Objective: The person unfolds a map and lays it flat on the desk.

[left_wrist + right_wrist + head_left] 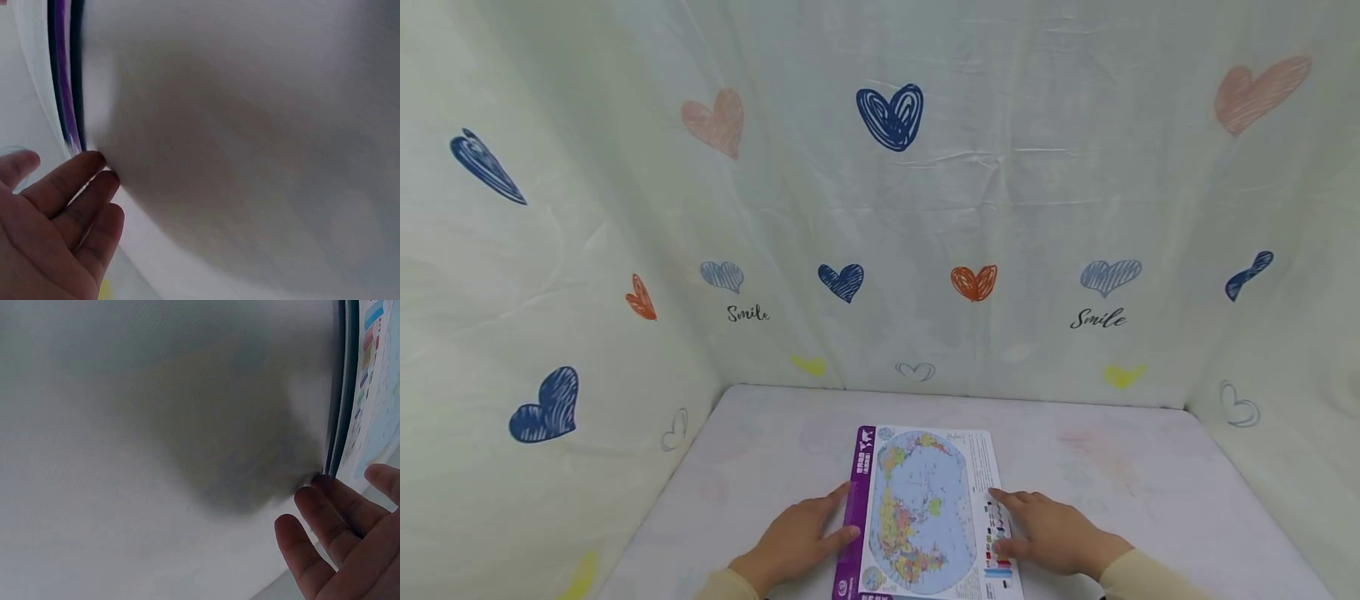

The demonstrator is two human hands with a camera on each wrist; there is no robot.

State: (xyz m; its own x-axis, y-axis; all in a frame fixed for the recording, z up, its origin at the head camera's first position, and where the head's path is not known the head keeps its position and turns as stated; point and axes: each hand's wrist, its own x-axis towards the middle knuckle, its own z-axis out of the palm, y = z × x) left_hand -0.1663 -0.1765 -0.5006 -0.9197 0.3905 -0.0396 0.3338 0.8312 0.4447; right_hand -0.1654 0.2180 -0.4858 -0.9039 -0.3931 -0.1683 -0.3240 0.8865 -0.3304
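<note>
Flat rectangular world-map board (925, 512), white with pale-blue seas and multicoloured land, lying on the white worktop (760, 467) at the lower centre of the frame. Its long axis runs up and down the frame, leaning slightly; the purple title strip (859, 500) forms the left border, so the map's northern side faces left, and the lower end meets the frame edge. Left hand (801, 533): fingers loosely extended against the left edge, thumb spread and laid on the strip. Right hand (1052, 533): similarly relaxed, fingertips at the right edge, thumb resting on the printed margin; neither is clenched. Upper frame: pale hanging cloth (1000, 192) printed with blue, orange, pink and yellow hearts
</note>
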